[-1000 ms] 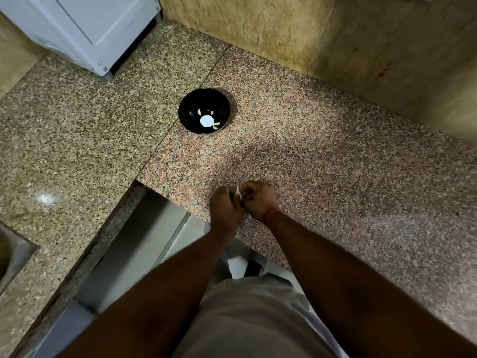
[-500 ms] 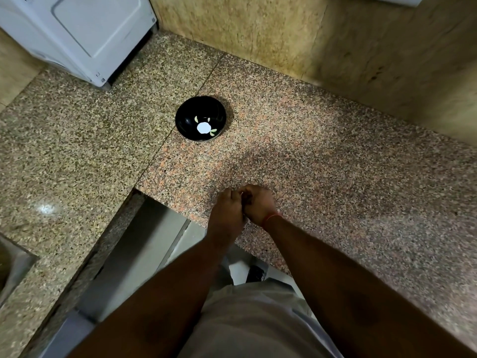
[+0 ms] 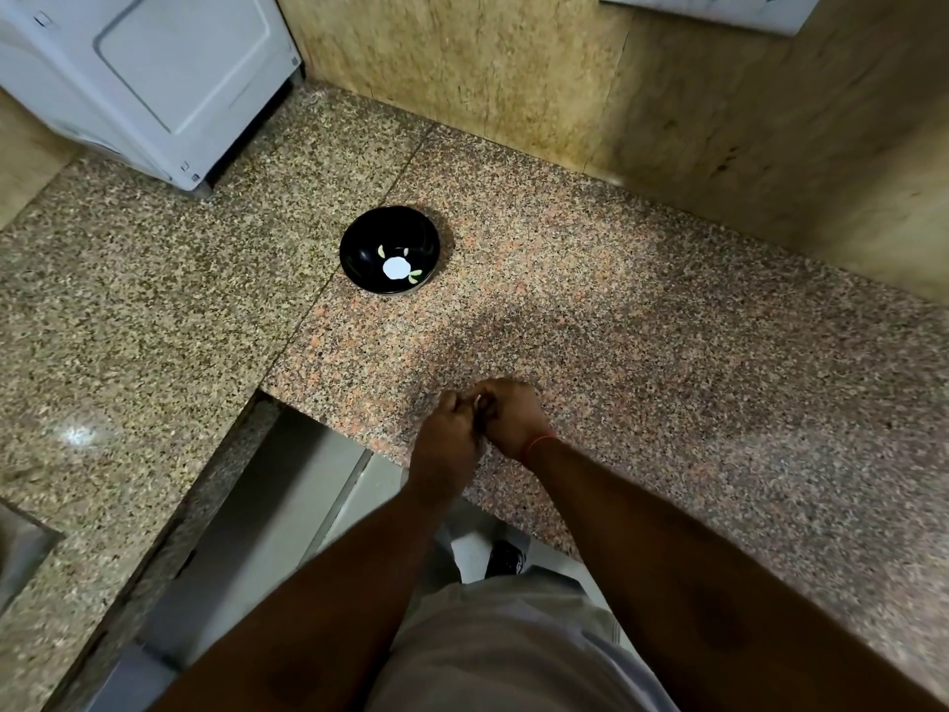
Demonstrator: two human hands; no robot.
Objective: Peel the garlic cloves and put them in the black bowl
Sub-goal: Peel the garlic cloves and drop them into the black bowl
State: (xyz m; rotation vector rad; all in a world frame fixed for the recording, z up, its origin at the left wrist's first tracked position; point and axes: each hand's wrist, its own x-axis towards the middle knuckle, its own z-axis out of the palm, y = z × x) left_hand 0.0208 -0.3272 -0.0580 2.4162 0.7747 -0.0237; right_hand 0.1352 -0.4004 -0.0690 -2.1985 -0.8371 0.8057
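A black bowl (image 3: 390,249) with a white flower and green leaves painted inside stands on the speckled granite counter (image 3: 642,326), about a forearm's length beyond my hands. My left hand (image 3: 452,429) and my right hand (image 3: 513,416) are pressed together near the counter's front edge, fingers curled inward around a garlic clove (image 3: 481,401). Only a pale sliver of the clove shows between the fingertips; the rest is hidden. No cloves can be made out in the bowl.
A white appliance (image 3: 144,79) stands at the back left corner. A tan stone wall (image 3: 565,79) runs along the back and right. The counter turns an L, with a floor gap (image 3: 287,506) below my arms. A sink edge (image 3: 20,547) shows far left.
The white strip of garlic that stuck up between my hands a second ago is now tucked between the fingers. The camera tilted up slightly; the bowl has not moved.
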